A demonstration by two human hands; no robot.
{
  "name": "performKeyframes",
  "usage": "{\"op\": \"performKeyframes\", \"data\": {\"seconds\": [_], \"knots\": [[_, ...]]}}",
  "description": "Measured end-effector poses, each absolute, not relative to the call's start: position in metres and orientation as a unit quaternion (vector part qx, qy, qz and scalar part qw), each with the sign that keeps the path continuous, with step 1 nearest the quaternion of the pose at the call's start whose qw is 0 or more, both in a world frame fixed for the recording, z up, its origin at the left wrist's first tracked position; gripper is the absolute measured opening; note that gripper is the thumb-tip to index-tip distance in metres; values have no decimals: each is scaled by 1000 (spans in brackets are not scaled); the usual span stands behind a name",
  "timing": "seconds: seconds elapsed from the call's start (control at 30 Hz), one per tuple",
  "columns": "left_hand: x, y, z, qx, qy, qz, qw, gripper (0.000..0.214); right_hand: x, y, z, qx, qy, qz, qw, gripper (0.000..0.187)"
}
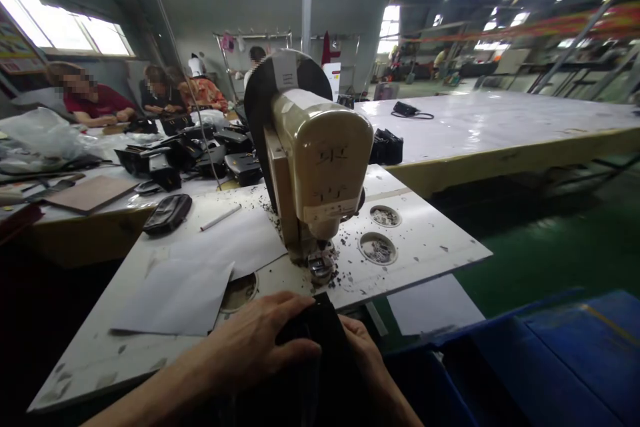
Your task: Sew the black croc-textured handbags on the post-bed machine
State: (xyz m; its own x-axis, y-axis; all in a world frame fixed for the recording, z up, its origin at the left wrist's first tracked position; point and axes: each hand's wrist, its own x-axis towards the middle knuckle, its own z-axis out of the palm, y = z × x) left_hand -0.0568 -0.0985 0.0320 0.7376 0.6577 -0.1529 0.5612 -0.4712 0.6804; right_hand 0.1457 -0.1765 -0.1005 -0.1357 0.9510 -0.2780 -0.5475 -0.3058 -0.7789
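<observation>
While our two hands press a black piece of dark material against the near edge of the bench, it lies just in front of the metal foot under the machine, most likely so that it can be lined up squarely with that foot. Our left hand lies flat across the piece from the left, fingers curled over its top and closed on it, which keeps it from sliding. Our right hand supports it from the right side, its fingers tucked under or behind the material, so we cannot tell how tightly they are closed. Dark scraps litter the bench around the foot, and two round holes to the right hold more of them. White paper sheets lie on the left part of the bench with a white pen and a black pouch beyond them. Further back on another bench, black boxes are piled, and seated people work there. A blue bin stands at lower right.
</observation>
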Motion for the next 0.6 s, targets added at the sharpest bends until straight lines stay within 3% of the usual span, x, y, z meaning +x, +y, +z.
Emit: {"op": "performKeyframes", "data": {"seconds": [0.6], "knots": [[-34, -25, 9, 867, 354, 51, 347, 43, 152, -124, -94, -420, -184, 707, 538, 51]]}}
